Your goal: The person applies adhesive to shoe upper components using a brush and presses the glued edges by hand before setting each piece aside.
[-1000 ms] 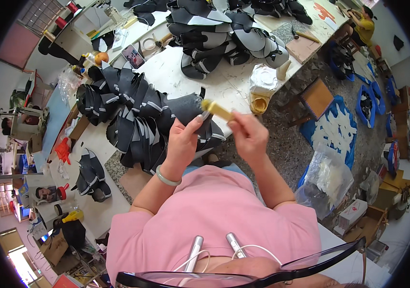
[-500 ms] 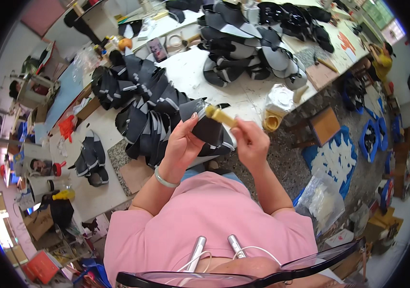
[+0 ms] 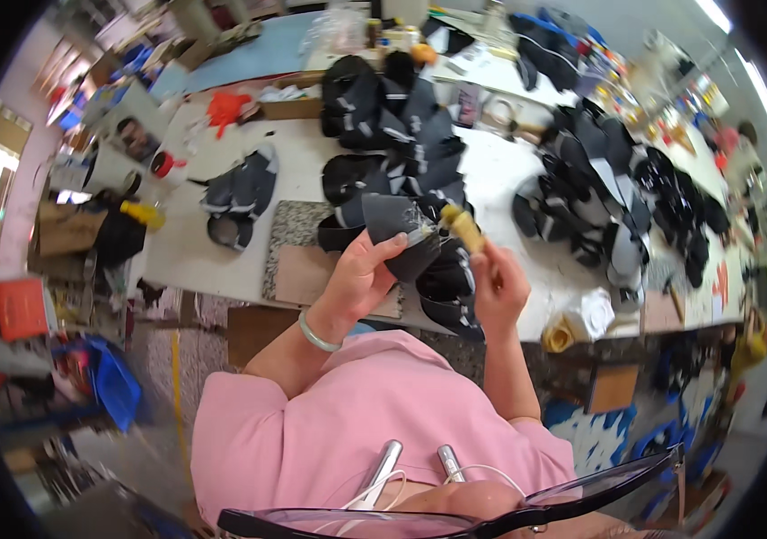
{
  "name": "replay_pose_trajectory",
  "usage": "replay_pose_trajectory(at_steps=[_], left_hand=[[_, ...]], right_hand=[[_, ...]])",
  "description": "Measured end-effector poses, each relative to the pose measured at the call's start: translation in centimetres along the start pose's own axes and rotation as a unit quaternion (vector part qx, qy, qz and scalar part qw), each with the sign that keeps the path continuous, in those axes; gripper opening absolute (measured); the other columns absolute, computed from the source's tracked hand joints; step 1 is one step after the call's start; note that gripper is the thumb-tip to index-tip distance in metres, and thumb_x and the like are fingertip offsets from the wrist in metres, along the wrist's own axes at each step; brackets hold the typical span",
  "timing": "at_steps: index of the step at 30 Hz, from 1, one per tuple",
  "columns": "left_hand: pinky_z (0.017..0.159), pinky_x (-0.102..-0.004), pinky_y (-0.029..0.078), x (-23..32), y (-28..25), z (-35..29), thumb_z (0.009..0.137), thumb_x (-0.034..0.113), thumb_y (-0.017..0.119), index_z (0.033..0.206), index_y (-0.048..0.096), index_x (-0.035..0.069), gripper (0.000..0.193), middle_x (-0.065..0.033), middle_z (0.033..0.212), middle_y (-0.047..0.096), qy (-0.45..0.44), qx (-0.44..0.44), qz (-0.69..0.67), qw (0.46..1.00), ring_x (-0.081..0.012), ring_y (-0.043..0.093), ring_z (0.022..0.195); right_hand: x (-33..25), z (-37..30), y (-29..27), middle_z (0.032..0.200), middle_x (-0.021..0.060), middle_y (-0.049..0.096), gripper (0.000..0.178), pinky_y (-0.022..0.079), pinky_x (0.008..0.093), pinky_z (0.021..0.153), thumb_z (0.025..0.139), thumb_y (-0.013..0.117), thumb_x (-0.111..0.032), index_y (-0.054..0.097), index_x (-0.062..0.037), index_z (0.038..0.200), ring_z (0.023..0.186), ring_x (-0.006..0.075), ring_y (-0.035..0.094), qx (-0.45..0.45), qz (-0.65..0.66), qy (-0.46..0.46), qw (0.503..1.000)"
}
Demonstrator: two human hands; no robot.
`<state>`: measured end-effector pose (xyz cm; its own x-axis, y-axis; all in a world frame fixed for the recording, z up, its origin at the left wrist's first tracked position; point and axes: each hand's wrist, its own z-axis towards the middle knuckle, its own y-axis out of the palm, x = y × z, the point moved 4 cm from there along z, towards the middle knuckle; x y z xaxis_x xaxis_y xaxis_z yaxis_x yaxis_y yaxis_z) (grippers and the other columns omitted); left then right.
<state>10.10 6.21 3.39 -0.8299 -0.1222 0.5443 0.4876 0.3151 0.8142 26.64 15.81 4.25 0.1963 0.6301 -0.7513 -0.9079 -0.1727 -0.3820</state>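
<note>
Dark grey piece [image 3: 383, 217] is up in my left hand [image 3: 358, 277], clear of the table [image 3: 181, 256], over its near side and just in front of the stacked dark pieces [image 3: 392, 121]. Left grip: thumb on the face toward me, fingers behind, clamped on its lower part.

Looks: curved flap, matte charcoal, broad, bent rather than flat. Light grey patch by my thumb tip. Whitish, stringy smears along the right-hand edge; can't tell if wet or dry. Left part of the face looks clean and even.

Right hand [image 3: 500, 287] is pinched on the lower end of a brush [image 3: 466, 230]: stubby, yellow-tan, blocky, darker mustard at the tip. Tip sits right beside the smeared edge; can't tell if it's touching. Hands are apart, only the piece and brush between them.

Off to my right, a yellow-rimmed tub [image 3: 558, 338] stands at the table edge.
</note>
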Motion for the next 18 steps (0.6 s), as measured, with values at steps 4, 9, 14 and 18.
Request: replay_pose_trajectory(at_steps=[4, 9, 14, 18], left_hand=[[0.093, -0.0285, 0.045, 2.7, -3.0, -1.6, 0.086, -0.002, 0.053, 0.116, 0.053, 0.0, 0.03, -0.0049, 0.11, 0.061, 0.119, 0.04, 0.055, 0.991, -0.014, 0.059, 0.1], [0.093, -0.0286, 0.043, 6.5, -7.7, -4.2, 0.084, -0.003, 0.054, 0.115, 0.054, -0.001, 0.031, -0.0042, 0.108, 0.061, 0.184, 0.08, 0.12, 0.972, -0.0123, 0.056, 0.101], [0.103, -0.0446, 0.039, 13.5, -13.8, -8.5, 0.077, -0.004, 0.055, 0.12, 0.051, -0.005, 0.044, -0.0143, 0.117, 0.057, 0.309, 0.12, 0.018, 0.943, -0.0279, 0.054, 0.113], [0.105, -0.0449, 0.035, 20.2, -20.9, -12.7, 0.083, 0.006, 0.052, 0.119, 0.053, 0.0, 0.036, -0.0123, 0.12, 0.057, 0.455, 0.15, -0.019, 0.878, -0.0258, 0.053, 0.114]], right_hand=[[-1.4, 1.1, 6.1, 0.077, 0.0112, 0.063, 0.019, 0.044, 0.0259, 0.053, 0.082, 0.069, -0.005, 0.065, -0.001, 0.101, 0.059, 0.0181, 0.058, -0.067, -0.012, -0.061, 0.996], [5.7, 2.1, 8.2, 0.07, -0.0009, 0.057, 0.023, 0.036, 0.0189, 0.053, 0.087, 0.065, -0.009, 0.065, 0.0024, 0.107, 0.059, 0.0045, 0.046, -0.066, 0.066, 0.093, 0.991], [5.9, 0.3, 8.5, 0.082, 0.0006, 0.063, 0.024, 0.042, 0.0161, 0.062, 0.09, 0.063, -0.009, 0.064, 0.0047, 0.109, 0.069, 0.0036, 0.055, -0.162, 0.12, 0.177, 0.963], [6.2, -0.3, 9.0, 0.087, 0.0037, 0.066, 0.026, 0.046, 0.0173, 0.069, 0.09, 0.063, -0.009, 0.063, 0.0053, 0.111, 0.076, 0.0058, 0.06, -0.206, 0.094, 0.205, 0.952]])
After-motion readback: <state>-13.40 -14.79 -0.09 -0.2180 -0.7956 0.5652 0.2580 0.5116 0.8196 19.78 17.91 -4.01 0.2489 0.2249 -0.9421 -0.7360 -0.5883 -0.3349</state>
